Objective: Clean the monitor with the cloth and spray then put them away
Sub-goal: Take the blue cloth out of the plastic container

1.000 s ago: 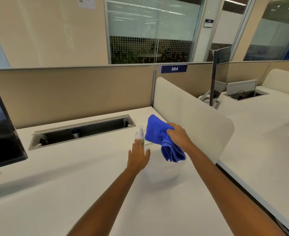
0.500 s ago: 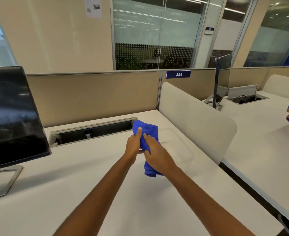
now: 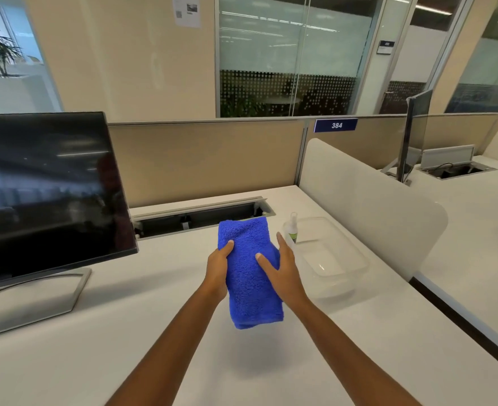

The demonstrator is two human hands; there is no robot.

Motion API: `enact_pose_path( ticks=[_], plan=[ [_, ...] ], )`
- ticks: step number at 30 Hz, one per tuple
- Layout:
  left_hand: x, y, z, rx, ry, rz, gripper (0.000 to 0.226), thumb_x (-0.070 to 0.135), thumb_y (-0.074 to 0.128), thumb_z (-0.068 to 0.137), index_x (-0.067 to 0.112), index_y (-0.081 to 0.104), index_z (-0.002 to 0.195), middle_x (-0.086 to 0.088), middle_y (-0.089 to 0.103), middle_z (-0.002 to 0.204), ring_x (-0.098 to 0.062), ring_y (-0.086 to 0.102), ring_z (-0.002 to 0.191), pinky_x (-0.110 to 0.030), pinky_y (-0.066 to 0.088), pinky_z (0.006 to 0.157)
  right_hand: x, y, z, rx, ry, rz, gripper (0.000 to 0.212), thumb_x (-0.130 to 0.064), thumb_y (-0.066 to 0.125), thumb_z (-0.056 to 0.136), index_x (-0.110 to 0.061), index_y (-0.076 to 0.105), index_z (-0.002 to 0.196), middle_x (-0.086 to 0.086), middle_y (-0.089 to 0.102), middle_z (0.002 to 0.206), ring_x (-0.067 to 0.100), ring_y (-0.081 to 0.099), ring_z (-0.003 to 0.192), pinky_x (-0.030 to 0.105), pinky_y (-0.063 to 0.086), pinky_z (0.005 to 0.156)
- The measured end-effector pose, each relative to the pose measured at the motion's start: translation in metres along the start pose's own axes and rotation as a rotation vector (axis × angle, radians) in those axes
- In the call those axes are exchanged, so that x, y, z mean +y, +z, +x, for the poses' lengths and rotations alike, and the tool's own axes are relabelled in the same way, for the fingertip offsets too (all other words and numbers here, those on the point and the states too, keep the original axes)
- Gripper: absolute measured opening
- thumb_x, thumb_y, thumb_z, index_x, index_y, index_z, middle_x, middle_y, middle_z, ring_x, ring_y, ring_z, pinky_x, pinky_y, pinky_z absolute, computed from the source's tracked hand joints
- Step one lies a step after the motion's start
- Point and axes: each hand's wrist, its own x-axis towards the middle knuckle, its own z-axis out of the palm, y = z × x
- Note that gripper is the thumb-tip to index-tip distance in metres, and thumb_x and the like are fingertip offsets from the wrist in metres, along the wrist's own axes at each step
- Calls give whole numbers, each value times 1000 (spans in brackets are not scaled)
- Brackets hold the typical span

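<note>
A folded blue cloth (image 3: 250, 271) is held up in the air above the white tabletop (image 3: 124, 332), in front of the person and a little right of the middle. It is gripped from both sides: the left hand (image 3: 219, 269) is closed around its left edge with the thumb on the front, and the right hand (image 3: 283, 271) is pressed against its right side with the fingers (image 3: 266, 260) spread across the front. Just beside the right hand, a small spray bottle (image 3: 291, 230) is seen standing upright at the near corner of a clear plastic tray (image 3: 344, 268). The dark monitor (image 3: 45, 189) is set on its stand at the left, well apart from the cloth. An open cable slot (image 3: 200, 218) is cut into the tabletop behind the cloth.
</note>
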Motion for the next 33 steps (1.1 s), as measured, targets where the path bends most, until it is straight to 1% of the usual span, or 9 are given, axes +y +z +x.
enact_pose_path(
  ticks=[3,7,11,13,19,23,25,28,33],
  plan=[
    [-4,-15,-3,-27,-43,-27,20,35,43,94,22,58,90,-3,65,93,-20,62,85,-31,48,63,4,9,0,-133,186,43,62,-43,51,91,-20,27,143,5,44,141,22,50,122,33,44,96],
    [-14,-32,-6,-12,2,131,32,41,32,96,19,56,94,-4,61,99,-18,59,86,-30,49,69,13,21,-10,-140,155,8,44,-38,53,92,-14,46,128,5,57,127,14,56,100,24,47,85],
    [-27,-47,-10,18,3,340,44,42,21,98,11,45,120,-7,50,122,-20,50,105,-39,42,91,20,32,-21,-106,143,-27,43,-30,53,93,-13,44,131,4,55,127,15,55,105,24,44,85],
    [-32,-54,-13,14,-45,371,46,38,26,98,9,36,131,-7,45,131,-22,46,113,-42,42,94,25,37,-25,-100,143,-37,42,-27,51,94,-12,44,132,5,55,129,17,55,108,25,44,87],
    [-40,-62,-20,-36,-100,376,45,16,44,93,12,29,136,-8,41,137,-17,46,101,-32,45,75,29,42,-22,-118,159,-91,44,-24,45,97,-10,37,139,8,49,137,25,50,121,38,42,103],
    [-43,-63,-19,-64,-10,491,52,8,50,90,11,29,137,-9,43,137,-13,46,96,-17,43,64,30,42,-15,-138,149,-158,42,-23,42,98,-13,34,139,8,49,136,23,51,118,26,40,92],
    [-44,-61,-18,-78,1,546,59,10,51,90,11,23,141,-7,36,144,-15,45,109,-19,46,74,30,41,-11,-147,153,-183,45,-23,42,98,-14,30,140,8,46,139,24,49,121,28,40,94],
    [-47,-55,-18,-140,-31,666,71,20,52,91,12,8,146,-7,18,154,-24,29,136,-34,37,103,32,35,-3,-170,154,-215,51,-26,46,97,-14,26,143,8,41,144,25,45,127,33,38,101],
    [-60,-43,-20,-223,-2,1070,80,36,51,91,12,-2,146,-13,-6,156,-27,6,145,-37,19,114,45,21,5,-261,114,-441,61,-28,50,95,-12,20,146,12,34,146,26,39,130,37,34,108]
  ],
)
